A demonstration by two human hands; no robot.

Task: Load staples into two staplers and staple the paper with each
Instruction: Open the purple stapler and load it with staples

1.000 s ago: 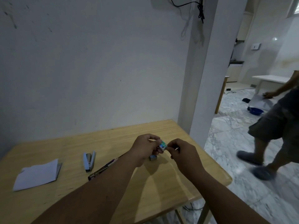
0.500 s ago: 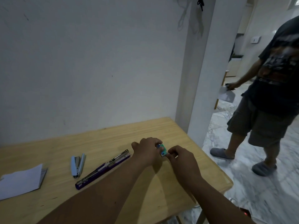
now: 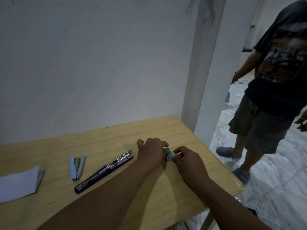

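Staple box (image 3: 169, 153) on table (image 3: 116, 135), pinched between both hands' fingers (image 3: 178, 151).

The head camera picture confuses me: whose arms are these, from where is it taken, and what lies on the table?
There is no machine here. A camera worn on a person's head looks forward and down, so the two arms are that person's own. The left hand and right hand both hold a small staple box low over the wooden table, fingers curled round it. On the table lie a long purple stapler, opened, a small light blue stapler, also opened, and folded white paper at the left. Another person stands at the right.
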